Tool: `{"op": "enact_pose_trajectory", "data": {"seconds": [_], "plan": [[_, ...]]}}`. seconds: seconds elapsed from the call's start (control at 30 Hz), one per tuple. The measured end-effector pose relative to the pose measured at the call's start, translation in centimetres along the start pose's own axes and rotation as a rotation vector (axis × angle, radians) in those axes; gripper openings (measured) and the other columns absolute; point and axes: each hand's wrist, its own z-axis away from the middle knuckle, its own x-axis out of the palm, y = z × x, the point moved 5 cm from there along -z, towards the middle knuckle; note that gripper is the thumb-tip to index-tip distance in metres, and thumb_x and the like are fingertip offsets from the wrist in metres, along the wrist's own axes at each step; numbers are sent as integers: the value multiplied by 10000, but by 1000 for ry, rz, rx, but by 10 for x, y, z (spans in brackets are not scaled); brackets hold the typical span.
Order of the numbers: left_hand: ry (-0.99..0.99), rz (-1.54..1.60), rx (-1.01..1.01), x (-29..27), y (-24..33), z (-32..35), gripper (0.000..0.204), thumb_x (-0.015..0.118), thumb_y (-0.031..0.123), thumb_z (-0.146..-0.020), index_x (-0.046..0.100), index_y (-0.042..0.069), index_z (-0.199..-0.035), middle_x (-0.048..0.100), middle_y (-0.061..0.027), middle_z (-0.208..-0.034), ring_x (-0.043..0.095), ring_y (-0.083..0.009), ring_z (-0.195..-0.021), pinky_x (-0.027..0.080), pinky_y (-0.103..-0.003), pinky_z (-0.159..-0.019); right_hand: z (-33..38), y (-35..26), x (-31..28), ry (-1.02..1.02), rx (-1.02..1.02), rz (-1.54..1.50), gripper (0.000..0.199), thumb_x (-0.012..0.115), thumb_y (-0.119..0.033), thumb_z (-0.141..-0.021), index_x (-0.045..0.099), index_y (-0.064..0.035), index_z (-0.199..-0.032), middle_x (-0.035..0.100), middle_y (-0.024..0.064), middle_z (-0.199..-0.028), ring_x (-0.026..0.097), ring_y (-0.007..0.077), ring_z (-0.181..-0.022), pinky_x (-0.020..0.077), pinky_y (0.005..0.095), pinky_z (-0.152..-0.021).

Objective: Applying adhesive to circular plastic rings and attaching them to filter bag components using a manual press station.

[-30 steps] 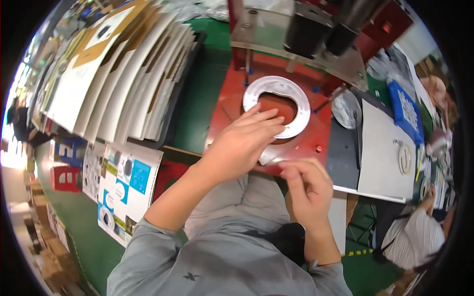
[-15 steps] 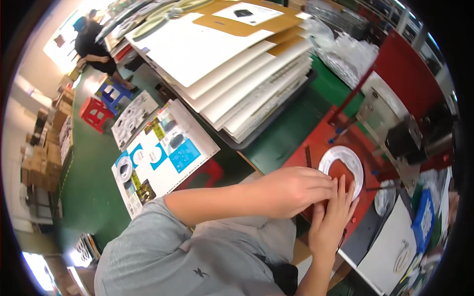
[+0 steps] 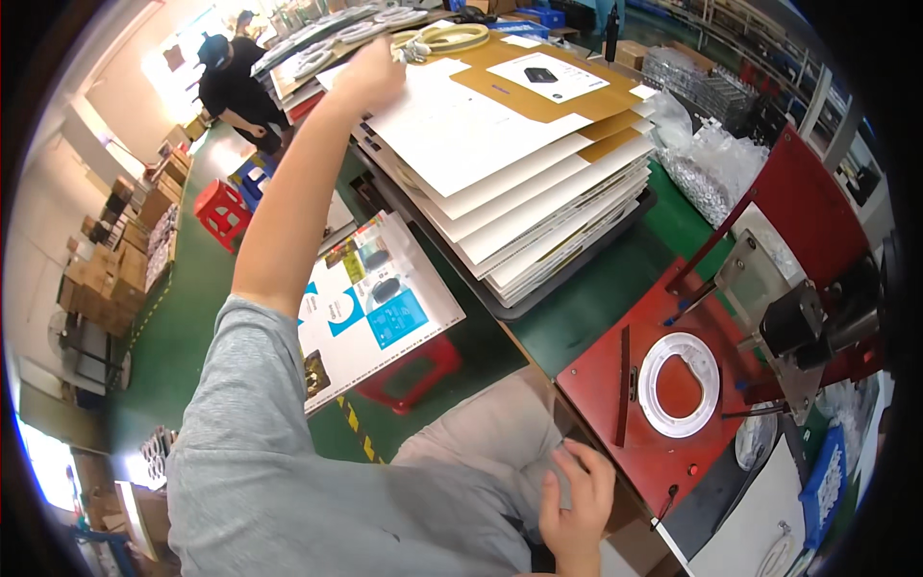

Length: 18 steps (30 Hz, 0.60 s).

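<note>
My left hand (image 3: 370,75) is stretched out over the far left corner of a tall stack of white and brown sheets (image 3: 442,144). It is blurred and its fingertips are hidden, so what it grips, if anything, does not show. Just right of it lies a coiled beige cable (image 3: 452,38). My right hand (image 3: 579,495) hovers near my thigh, fingers loosely bent and apart, nothing visible in it. A white ring (image 3: 646,392) with an uneven inner edge lies flat on the red base plate (image 3: 601,361) of a bench machine, with neither hand touching it.
The machine's hinged red panel (image 3: 808,183), clear plate and black motor stand over the plate's right side. A printed sheet (image 3: 385,279) lies left of the stack. Red stools (image 3: 223,213) stand on the floor. Bagged parts (image 3: 716,168) and a blue tray (image 3: 825,495) sit right. Another person (image 3: 236,91) stands far left.
Both hands have left the white ring. My left hand has swung far up and left to the stack; my right hand has drawn back toward my body. The ring stays on the red plate.
</note>
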Motion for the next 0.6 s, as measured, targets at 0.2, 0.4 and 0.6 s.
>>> {"op": "enact_pose_trajectory", "data": {"seconds": [0.2,0.4,0.6], "plan": [[-63,123,-92,-17,29,37,465,683,328,-947,667,15,-1289,717,-266,-1225,661,-430,-1196,502,-485,-1054,8,6,24,-102,77,-70,213,744,-43,-890,736,-20,-1102,706,133,-1173,691,333,-1011,546,413,-882],[17,293,41,-104,66,129,347,739,333,-943,722,4,-1053,726,-191,-974,697,-356,-924,534,-418,-841,8,13,38,-186,56,-134,171,737,-44,-911,746,-36,-1081,731,117,-1099,711,332,-965,561,415,-848],[-36,561,154,-169,93,206,222,768,202,-949,648,17,-927,578,-56,-794,529,-152,-701,421,-283,-644,4,10,44,-246,92,-176,143,727,-39,-923,746,-31,-1064,739,130,-1021,719,350,-906,571,419,-811]]}}
